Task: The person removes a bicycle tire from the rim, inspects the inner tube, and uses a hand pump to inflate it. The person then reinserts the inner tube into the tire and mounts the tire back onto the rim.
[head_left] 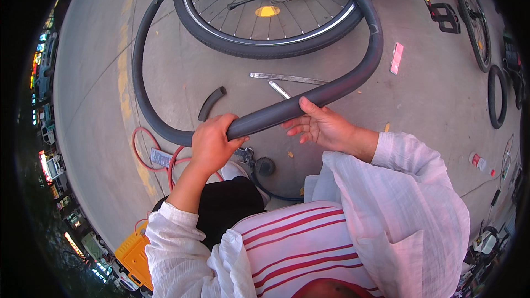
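Note:
A big inflated black inner tube (138,66) loops in front of me, above the concrete ground. My left hand (211,142) is closed around its near section. My right hand (320,124) touches the tube a little further right, thumb on top and fingers spread beneath it. An upturned bicycle wheel (265,44) with spokes and a yellow reflector lies beyond, seen inside the tube's loop.
On the concrete lie a flat metal tyre lever (287,78), a short black rubber piece (212,102), a pink card (396,58), a red hose (144,152) and a pump head (264,165). A pedal (446,17) and another wheel (476,27) are upper right. A yellow box (133,259) sits lower left.

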`<state>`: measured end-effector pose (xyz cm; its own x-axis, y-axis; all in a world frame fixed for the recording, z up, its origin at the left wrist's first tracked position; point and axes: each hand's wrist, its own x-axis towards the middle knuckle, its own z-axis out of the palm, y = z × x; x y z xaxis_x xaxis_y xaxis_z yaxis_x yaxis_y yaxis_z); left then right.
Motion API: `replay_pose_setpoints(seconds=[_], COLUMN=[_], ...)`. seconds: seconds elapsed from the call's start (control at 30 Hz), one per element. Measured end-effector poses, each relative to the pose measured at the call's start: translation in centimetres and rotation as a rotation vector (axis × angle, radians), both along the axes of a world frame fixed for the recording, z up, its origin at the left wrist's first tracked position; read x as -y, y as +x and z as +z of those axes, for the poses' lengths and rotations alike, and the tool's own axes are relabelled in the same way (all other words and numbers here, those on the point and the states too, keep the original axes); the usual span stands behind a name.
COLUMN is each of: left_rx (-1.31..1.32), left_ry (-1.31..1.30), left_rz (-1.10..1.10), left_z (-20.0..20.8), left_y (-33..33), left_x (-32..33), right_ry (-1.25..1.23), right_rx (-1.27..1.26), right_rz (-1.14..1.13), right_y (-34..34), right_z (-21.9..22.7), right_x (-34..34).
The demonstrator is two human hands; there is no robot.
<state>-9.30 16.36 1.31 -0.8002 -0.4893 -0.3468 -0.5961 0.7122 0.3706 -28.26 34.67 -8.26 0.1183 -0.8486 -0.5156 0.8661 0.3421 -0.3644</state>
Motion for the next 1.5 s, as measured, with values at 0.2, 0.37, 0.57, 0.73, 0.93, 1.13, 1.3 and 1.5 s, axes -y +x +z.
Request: replay_pose_setpoints(seconds=[0.2,0.37,0.57,0.73,0.93,1.13,1.3,1.5], left_rx=[-0.016,-0.081,-0.087,-0.114,-0.098,-0.077,-0.077,-0.091], left_ry=[-0.043,-0.157,-0.287,-0.276,-0.318,-0.317,-0.293,-0.333], left_rz=[-0.007,-0.006,0.039,0.082,0.091,0.068,0.058,0.052], left_z=[-0.3,-1.0,-0.7,0.0,0.0,-0.2,-0.5,-0.8], left_y=[0.5,1.0,0.9,0.2,0.4,0.4,0.6,1.2], left_x=[0.2,1.3,2.8,3.9,4.2,4.5,4.7,5.3], right_ry=[0.041,0.104,-0.007,-0.121,-0.16,-0.206,-0.237,-0.207], right_rx=[0.06,0.012,-0.011,0.088,0.108,0.082,0.086,0.057], right_rz=[-0.019,-0.168,-0.201,-0.181,-0.122,-0.075,-0.062,-0.046], right_y=[-0.8,-2.6,-3.1,-3.4,-3.5,-3.7,-3.6,-4.1], right_z=[-0.7,-1.8,-1.6,-1.8,-2.8,-3.0,-3.6,-2.5], right_x=[-0.4,-0.7,0.0,0.5,1.2,1.2,0.9,0.9])
